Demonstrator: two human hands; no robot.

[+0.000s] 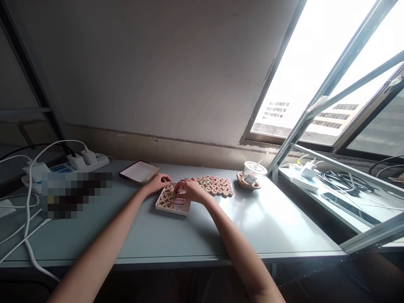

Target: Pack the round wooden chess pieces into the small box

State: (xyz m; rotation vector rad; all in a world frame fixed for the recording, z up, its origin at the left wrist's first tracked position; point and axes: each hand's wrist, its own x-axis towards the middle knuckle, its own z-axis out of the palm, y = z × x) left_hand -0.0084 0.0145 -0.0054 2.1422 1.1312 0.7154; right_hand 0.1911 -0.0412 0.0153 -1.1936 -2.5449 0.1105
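Note:
A shallow white-sided box [172, 210] lies on the desk, with rows of round wooden xiangqi pieces [168, 205] in its left part and a pink-marked bottom showing on the right. My left hand [158, 183] is closed at the box's far left edge, its fingers curled beside the pieces there. Over the right half of the box, my right hand [192, 189] is bent down, fingertips together at a xiangqi piece [177, 192]; the fingers partly cover it. More xiangqi pieces [216, 185], with red and dark characters, lie packed flat in rows to the right of that hand.
The dark-red box lid [139, 171] lies inside-up behind my left hand. A lidded plastic cup [255, 168] stands by a small woven basket [249, 182] at the right. Power strips [78, 163] and white cables [30, 210] occupy the left. Metal posts [292, 126] rise beside the window.

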